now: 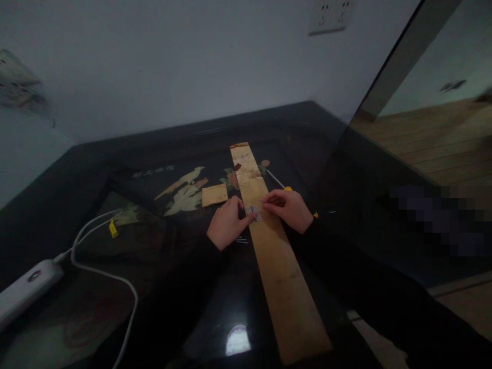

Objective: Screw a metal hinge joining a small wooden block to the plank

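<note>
A long wooden plank (pixel 282 277) lies lengthwise on the dark glass-topped table (pixel 161 287). A small silvery metal piece (pixel 253 212), perhaps a hinge, rests on the plank. My left hand (pixel 226 223) presses on it with closed fingers from the left. My right hand (pixel 289 207) is pinched just right of the metal piece; whatever it pinches is too small to make out. A screwdriver (pixel 277 181) with a yellow handle lies behind my right hand.
A small wooden block (pixel 214 195) lies left of the plank. A few small nails or screws (pixel 242 240) lie by my left wrist. A white power strip (pixel 26 287) with its cable (pixel 115 279) sits at left, a yellow clip (pixel 113 228) nearby. Walls close the table's far side.
</note>
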The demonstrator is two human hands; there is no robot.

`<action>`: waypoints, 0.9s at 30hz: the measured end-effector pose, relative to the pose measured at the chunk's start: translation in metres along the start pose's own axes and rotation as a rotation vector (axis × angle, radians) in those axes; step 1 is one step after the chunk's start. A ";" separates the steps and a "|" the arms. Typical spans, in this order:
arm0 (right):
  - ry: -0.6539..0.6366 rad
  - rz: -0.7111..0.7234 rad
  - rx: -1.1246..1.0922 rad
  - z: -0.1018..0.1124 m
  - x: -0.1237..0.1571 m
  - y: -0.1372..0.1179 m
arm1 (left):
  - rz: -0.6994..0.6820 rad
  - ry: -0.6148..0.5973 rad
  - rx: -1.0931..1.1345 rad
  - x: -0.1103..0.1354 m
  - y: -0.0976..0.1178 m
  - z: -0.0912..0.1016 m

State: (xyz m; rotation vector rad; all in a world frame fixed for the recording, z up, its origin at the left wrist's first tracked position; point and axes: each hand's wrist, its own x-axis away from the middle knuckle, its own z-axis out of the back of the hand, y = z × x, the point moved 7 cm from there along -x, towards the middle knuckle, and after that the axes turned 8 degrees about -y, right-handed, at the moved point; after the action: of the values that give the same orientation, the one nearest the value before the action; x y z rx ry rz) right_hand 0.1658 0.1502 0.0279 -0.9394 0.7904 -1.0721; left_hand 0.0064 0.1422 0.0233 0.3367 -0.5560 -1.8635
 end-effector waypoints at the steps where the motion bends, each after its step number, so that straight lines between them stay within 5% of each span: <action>1: -0.004 -0.002 0.022 -0.001 0.000 -0.001 | 0.012 -0.008 -0.006 0.000 -0.002 0.000; 8: 0.002 0.020 0.122 -0.002 0.004 -0.010 | 0.031 -0.123 0.062 -0.005 -0.008 -0.001; 19: 0.005 -0.026 -0.012 -0.002 0.003 0.003 | -0.012 -0.111 0.509 -0.013 -0.016 0.002; 27: 0.050 -0.041 0.104 0.004 0.002 -0.001 | 0.016 -0.050 0.209 -0.011 -0.020 0.007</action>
State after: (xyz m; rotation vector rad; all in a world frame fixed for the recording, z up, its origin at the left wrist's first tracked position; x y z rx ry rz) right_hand 0.1696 0.1488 0.0306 -0.8464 0.7520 -1.1652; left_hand -0.0090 0.1598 0.0187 0.4231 -0.7880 -1.8066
